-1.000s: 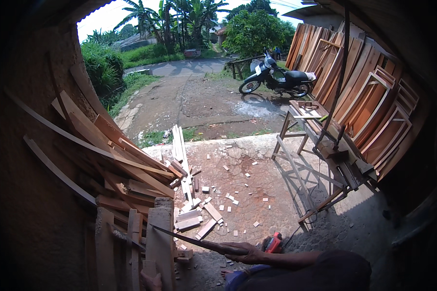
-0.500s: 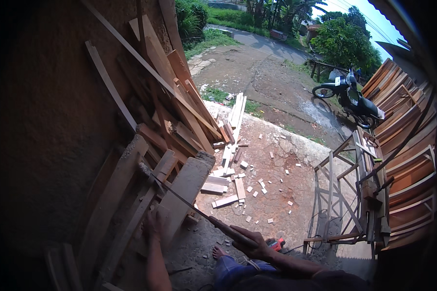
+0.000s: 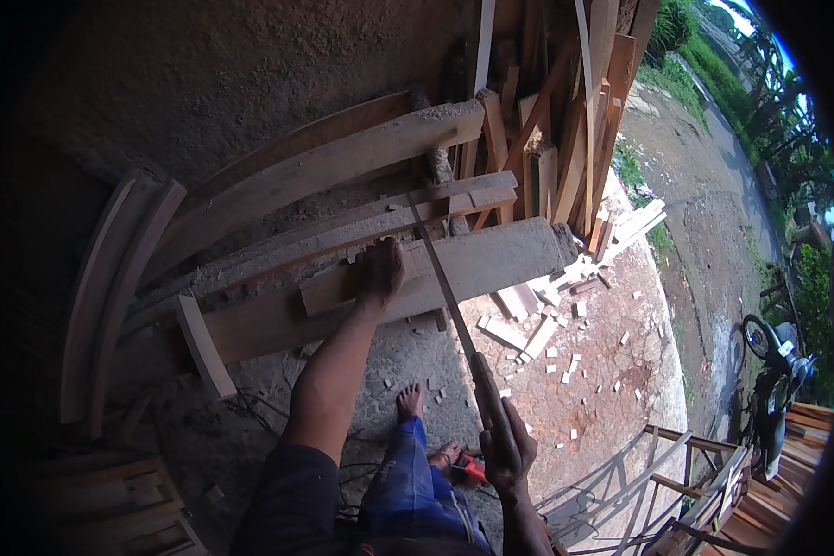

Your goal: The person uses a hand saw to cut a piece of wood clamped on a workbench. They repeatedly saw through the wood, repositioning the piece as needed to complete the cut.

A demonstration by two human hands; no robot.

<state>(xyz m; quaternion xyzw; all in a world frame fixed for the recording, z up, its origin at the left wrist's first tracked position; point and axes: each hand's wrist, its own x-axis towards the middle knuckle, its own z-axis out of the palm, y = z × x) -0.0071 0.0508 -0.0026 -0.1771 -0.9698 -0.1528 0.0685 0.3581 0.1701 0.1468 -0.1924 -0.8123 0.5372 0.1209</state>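
My right hand (image 3: 511, 452) is closed round the wooden handle of a handsaw (image 3: 452, 298), with its long blade pointing away from me. The blade lies across a pale wooden piece (image 3: 322, 289) on a thick, worn plank (image 3: 519, 248). Just left of the blade, my left hand (image 3: 382, 271) presses down on that piece, its fingers bent over it. Hand and blade are close but look apart. Whether the teeth are in the wood cannot be made out.
Behind the plank run further long beams (image 3: 343, 153) beside a rough wall. Boards (image 3: 579, 130) lean upright at the far end. Offcuts (image 3: 565, 361) litter the concrete on the right. A red power tool (image 3: 470, 470) lies near my feet. A wooden frame stand (image 3: 686, 473) is at lower right.
My view has swung left, so the plank and beams now sit nearer the middle. The saw blade has come down across the wooden piece, beside my left hand.
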